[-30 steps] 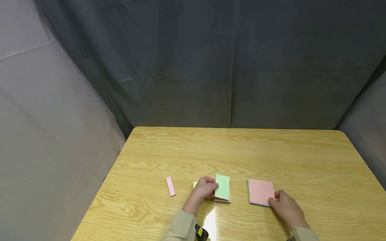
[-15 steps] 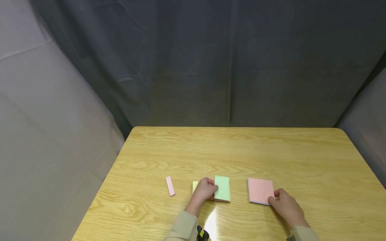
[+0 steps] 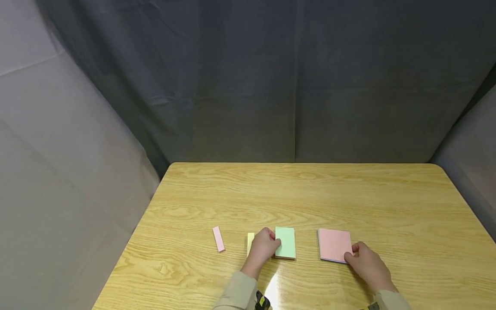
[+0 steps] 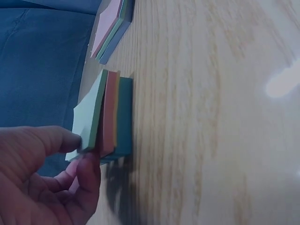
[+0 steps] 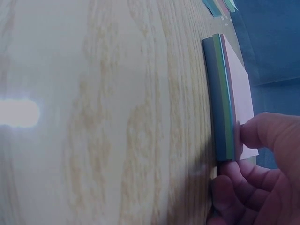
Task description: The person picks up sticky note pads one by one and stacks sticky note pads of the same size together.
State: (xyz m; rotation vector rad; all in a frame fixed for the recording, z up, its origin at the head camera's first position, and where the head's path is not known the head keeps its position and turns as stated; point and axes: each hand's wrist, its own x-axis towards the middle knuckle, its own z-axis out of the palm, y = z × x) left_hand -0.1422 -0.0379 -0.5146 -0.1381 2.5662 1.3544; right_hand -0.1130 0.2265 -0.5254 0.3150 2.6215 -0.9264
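Observation:
My left hand (image 3: 262, 247) pinches the near left corner of a pale green sticky note pad (image 3: 286, 242), thumb on top and fingers beneath. In the left wrist view this pad lies over a pink pad (image 4: 109, 110), an orange one and a teal one (image 4: 124, 117), with a narrow gap under it near my fingers. To the right, my right hand (image 3: 368, 265) grips the near right corner of a stack topped by a square pink sticky note pad (image 3: 334, 244). Its thumb (image 5: 255, 131) presses the pink top; green and dark blue pads (image 5: 216, 103) lie underneath.
A narrow pink sticky note strip (image 3: 218, 239) lies on the wooden table (image 3: 310, 193) to the left. A narrow yellow strip (image 3: 250, 242) sits partly behind my left hand. Grey curtains (image 3: 232, 86) stand behind the table and at its sides.
The green pad has come down from a tilt to lie nearly flat and lined up on its stack, my left hand still pinching it. My right hand and its stack stay in place.

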